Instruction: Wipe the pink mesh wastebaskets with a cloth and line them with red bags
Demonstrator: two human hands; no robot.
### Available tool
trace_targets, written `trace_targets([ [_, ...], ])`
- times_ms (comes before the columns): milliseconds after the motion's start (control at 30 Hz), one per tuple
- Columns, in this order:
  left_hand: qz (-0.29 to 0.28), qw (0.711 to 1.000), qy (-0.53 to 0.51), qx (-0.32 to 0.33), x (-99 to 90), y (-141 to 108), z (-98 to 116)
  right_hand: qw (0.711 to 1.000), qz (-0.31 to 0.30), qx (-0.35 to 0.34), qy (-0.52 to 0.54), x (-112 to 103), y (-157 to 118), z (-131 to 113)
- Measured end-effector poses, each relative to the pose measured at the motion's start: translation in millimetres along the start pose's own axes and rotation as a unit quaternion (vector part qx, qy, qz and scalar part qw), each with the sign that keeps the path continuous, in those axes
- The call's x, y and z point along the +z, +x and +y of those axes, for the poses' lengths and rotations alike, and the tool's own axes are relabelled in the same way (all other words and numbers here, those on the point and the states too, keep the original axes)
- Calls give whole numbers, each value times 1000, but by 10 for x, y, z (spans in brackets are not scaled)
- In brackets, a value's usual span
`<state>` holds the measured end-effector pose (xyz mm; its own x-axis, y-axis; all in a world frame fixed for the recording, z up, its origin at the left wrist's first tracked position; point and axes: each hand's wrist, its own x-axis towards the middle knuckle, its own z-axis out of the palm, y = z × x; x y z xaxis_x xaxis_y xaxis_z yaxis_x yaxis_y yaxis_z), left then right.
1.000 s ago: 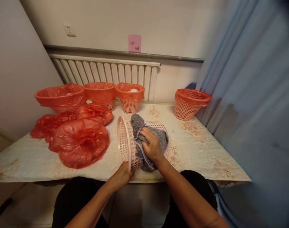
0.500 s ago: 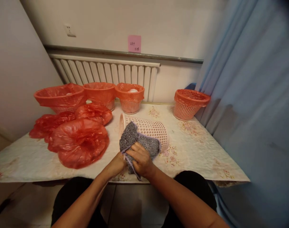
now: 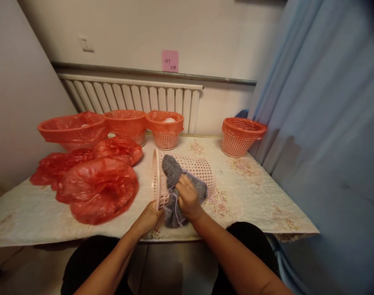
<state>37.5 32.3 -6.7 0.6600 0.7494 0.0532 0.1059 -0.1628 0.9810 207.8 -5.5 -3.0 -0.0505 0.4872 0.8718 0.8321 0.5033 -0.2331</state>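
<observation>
A pale pink perforated plastic basket [image 3: 202, 166] lies on its side at the middle of the table, its wide rim facing left. My left hand [image 3: 152, 215] is closed on the near part of that rim. Bunched in my right hand [image 3: 188, 196] is a grey cloth [image 3: 171, 170] with a light purple edge, pressed against the basket's side. Part of the cloth hangs down the near side, close to my left hand. The left fingertips are partly hidden behind the rim.
Crumpled red plastic bags [image 3: 101, 192] lie on the left of the flower-patterned tablecloth [image 3: 254, 205]. Three baskets with red bags over their rims, one of them this basket [image 3: 165, 137], stand at the back left. Another lined basket [image 3: 239, 141] stands back right, beside a blue curtain [image 3: 325, 135].
The cloth has shifted off the rim area and its folds have changed under my right hand. My left hand now shows on the basket rim, where cloth covered it before. The view has tilted slightly.
</observation>
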Motion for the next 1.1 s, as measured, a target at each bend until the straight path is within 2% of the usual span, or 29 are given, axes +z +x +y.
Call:
trace_targets([
  [100, -8, 1000, -13, -2, 3, 8, -4, 991, 57, 118, -38, -119, 26, 352],
  [200, -16, 1000, -8, -1, 23, -3, 16, 955, 138, 251, -71, -259, 42, 690],
  [267, -19, 1000, -4, -1, 33, -15, 30, 933, 171, 306, -80, -318, 47, 832],
  [333, -25, 1000, 5, -2, 34, -24, 37, 923, 188, 324, -85, -325, 44, 871],
  [400, -29, 999, 20, 0, 28, -25, 36, 930, 184, 306, -84, -283, 32, 793],
  [467, -32, 999, 29, 9, 23, -21, 26, 952, 157, 253, -73, -210, 11, 597],
  [600, -29, 999, 31, 10, 38, -24, -6, 997, 37, 69, -3, -68, -25, 13],
  [700, -27, 999, 40, -5, 51, -42, -15, 998, -42, -43, 36, -24, -16, -273],
  [767, -18, 999, 33, -13, 50, -48, -9, 997, -46, -55, 28, -32, 3, -267],
  [833, -2, 1000, 18, -21, 38, -42, 2, 1000, -21, -16, 5, -68, 23, -105],
  [933, -4, 1000, 8, -16, 13, -26, 10, 992, 43, 108, -39, -184, 47, 300],
  [1000, -19, 1000, 17, -6, 3, -26, 4, 970, 92, 215, -64, -293, 57, 578],
  [1100, -33, 998, 44, 2, 6, -51, -3, 919, 157, 351, -87, -440, 62, 877],
])
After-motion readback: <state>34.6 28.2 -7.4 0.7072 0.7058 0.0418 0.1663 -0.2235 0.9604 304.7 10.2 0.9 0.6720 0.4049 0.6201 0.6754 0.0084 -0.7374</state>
